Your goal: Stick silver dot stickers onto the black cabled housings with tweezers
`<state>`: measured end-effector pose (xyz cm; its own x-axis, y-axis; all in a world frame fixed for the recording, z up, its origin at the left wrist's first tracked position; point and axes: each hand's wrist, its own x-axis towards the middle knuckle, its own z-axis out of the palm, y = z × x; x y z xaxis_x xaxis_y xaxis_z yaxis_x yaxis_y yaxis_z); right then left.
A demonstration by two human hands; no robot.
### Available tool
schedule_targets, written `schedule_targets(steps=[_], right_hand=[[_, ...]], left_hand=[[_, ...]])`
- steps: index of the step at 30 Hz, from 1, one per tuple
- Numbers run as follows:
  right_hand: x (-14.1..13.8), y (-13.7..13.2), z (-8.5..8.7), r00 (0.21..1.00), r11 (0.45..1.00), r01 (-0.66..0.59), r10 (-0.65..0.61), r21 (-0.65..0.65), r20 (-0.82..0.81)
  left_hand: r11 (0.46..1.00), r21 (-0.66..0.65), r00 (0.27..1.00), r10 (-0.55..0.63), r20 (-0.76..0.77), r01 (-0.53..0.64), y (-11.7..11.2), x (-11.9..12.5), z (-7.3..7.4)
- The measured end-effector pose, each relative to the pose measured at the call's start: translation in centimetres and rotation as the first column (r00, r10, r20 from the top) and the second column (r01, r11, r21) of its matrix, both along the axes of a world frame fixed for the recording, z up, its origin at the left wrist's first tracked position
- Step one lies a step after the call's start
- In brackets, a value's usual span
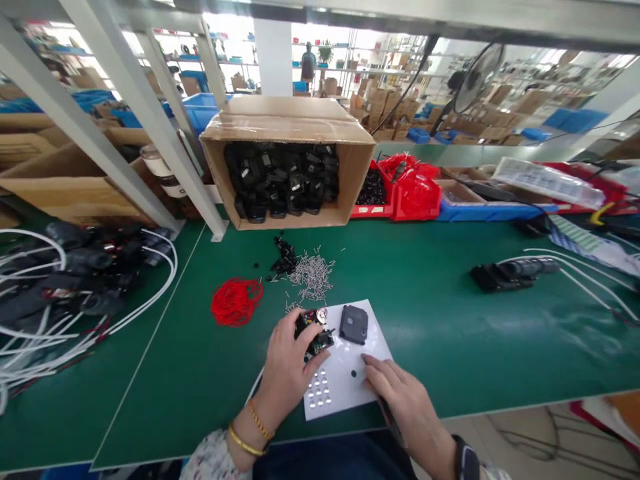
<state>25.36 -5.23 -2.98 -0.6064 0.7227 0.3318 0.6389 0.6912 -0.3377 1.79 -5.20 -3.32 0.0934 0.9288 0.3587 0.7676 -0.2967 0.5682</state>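
Observation:
My left hand [290, 353] is closed around a small black housing with an open circuit board and coloured wires [317, 333]. It is held above the left part of a white sheet [345, 393]. Clear round dots [320, 390] sit in rows on the sheet, beside my left thumb. A square black cover [354, 324] lies on the sheet's upper part, right of the housing. My right hand [395, 393] rests at the sheet's right edge with its fingers curled together. A slim dark object [393, 421] shows under its palm; its kind is unclear.
Loose metal pins [313, 275], small black parts [285, 255] and a red wire coil [237, 301] lie beyond the sheet. A cardboard box [287, 120] of black housings stands behind. Cabled units [85, 267] pile up at left; another black unit [505, 275] lies right.

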Motion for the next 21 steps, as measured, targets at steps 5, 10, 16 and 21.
schedule_targets(steps=[5, 10, 16, 21], right_hand=[[-0.4, -0.5, 1.1, 0.976, 0.999, -0.04, 0.039, 0.001, 0.212], [1.0, 0.0, 1.8, 0.995, 0.922, -0.003, -0.035, -0.388, -0.092], [-0.6, -1.5, 0.4, 0.65, 0.755, 0.166, -0.568, -0.635, -0.505], [-5.3, -2.2, -0.6, 0.461, 0.508, -0.089, -0.742, -0.857, -0.487]], left_hand=[[0.99, -0.059, 0.942, 0.139, 0.306, -0.127, 0.2, 0.7, -0.2], [0.907, -0.376, 0.655, 0.403, 0.639, -0.191, 0.9, -0.5, 1.3], [0.836, -0.435, 0.521, 0.22, 0.825, 0.335, -1.4, -4.8, 3.8], [0.583, -0.59, 0.704, 0.043, 0.709, 0.559, -4.1, -4.9, 4.4]])
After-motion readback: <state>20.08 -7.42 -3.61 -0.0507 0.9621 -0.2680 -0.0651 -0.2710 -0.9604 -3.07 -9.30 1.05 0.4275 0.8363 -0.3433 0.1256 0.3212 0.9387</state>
